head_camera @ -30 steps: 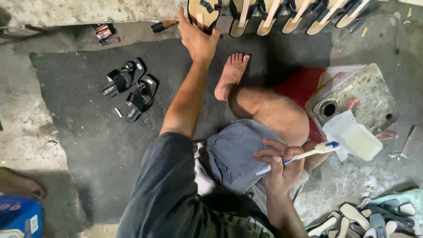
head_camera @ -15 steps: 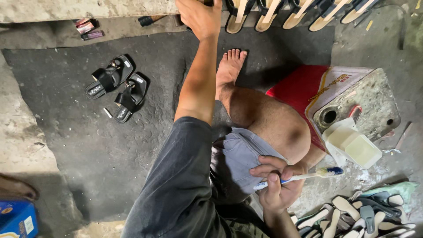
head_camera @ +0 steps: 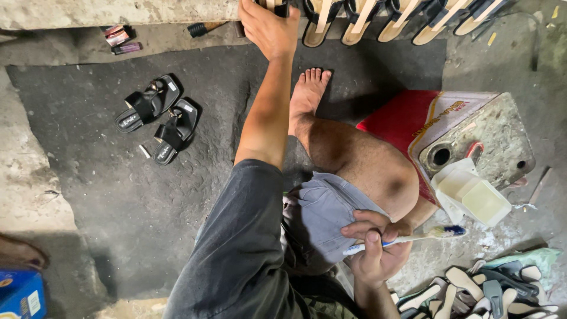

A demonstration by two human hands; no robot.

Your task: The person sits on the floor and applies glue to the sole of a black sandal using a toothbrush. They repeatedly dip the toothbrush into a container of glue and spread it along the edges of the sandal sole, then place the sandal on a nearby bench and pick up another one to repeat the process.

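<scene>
2 black strappy sandals (head_camera: 156, 117) on the dark mat, 1 white toothbrush with blue bristles (head_camera: 407, 239), 1 pale plastic tub (head_camera: 472, 198), 1 blue carton (head_camera: 20, 295).

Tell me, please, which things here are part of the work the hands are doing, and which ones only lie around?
In use:
- left hand reaching to the row of sandal soles at the wall
- right hand holding a toothbrush
- white tub on the metal can, close to the brush

Lying about:
- pair of black sandals
- blue box
- pile of sandals, bottom right
</scene>
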